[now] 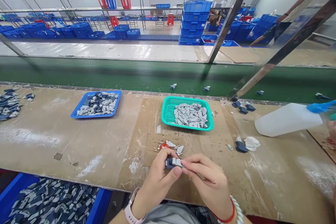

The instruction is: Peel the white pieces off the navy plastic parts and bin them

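My left hand (160, 175) and my right hand (207, 178) meet at the near edge of the workbench (78, 143), both pinched on one small dark-blue and grey plastic part (173, 162). Just beyond my fingers lie a red-and-white scrap (165, 145) and a couple of loose grey pieces (180, 149). A green basket (168, 119) holding several grey parts stands straight ahead. A watch shows on my left wrist, a red cord and beads on my right.
A blue tray (76, 113) of mixed grey and dark parts sits left of the basket. A blue crate (13, 192) of parts is below the bench at lower left. A white squeeze bottle (287, 119) lies at right. A green conveyor belt (131, 73) runs behind.
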The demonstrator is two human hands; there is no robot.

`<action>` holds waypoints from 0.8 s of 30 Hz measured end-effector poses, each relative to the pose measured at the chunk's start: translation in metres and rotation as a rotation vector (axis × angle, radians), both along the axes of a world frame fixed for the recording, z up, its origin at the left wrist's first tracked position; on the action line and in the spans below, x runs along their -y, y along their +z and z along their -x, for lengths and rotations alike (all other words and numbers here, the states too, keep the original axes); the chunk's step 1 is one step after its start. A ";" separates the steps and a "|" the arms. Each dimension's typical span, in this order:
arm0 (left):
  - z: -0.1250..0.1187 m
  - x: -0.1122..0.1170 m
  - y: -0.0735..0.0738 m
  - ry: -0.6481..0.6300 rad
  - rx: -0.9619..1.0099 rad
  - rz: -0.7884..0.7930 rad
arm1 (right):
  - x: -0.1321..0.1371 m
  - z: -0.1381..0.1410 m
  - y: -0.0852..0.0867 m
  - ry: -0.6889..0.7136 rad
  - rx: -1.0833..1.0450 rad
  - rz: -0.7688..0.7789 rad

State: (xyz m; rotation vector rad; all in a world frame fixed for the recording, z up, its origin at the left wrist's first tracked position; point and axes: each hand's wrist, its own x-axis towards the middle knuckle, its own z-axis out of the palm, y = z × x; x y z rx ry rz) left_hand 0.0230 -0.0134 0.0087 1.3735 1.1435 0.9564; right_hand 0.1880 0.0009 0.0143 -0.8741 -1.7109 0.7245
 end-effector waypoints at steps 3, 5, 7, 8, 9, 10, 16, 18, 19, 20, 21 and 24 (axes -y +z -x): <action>-0.002 0.000 0.003 -0.011 -0.001 -0.005 | 0.002 -0.001 -0.003 0.016 0.005 -0.020; -0.004 0.000 0.005 -0.012 -0.027 -0.015 | 0.004 -0.001 -0.004 0.030 0.035 -0.046; -0.006 0.000 0.007 0.010 -0.081 -0.020 | 0.006 -0.002 -0.004 0.024 0.094 -0.089; -0.008 0.000 0.007 0.032 -0.113 -0.020 | 0.008 -0.002 -0.003 0.016 0.130 -0.114; -0.009 0.001 0.007 0.060 -0.144 -0.020 | 0.010 -0.002 -0.002 0.010 0.166 -0.136; -0.011 0.003 0.007 0.087 -0.168 -0.020 | 0.011 -0.001 -0.001 0.011 0.201 -0.152; -0.023 0.008 0.000 0.189 -0.159 0.019 | 0.021 0.008 -0.002 0.013 0.296 -0.133; -0.024 0.006 -0.005 0.204 -0.110 0.031 | 0.024 0.013 -0.008 0.014 0.291 -0.103; -0.022 0.005 -0.007 0.218 -0.062 0.050 | 0.025 0.015 -0.011 0.039 0.285 -0.086; -0.017 0.004 -0.010 0.247 -0.007 0.082 | 0.025 0.016 -0.013 0.075 0.272 -0.068; -0.009 0.005 -0.012 0.294 0.047 0.120 | 0.024 0.016 -0.015 0.109 0.257 -0.050; 0.039 0.019 -0.017 0.510 0.153 0.178 | 0.007 0.004 -0.014 0.099 0.210 -0.013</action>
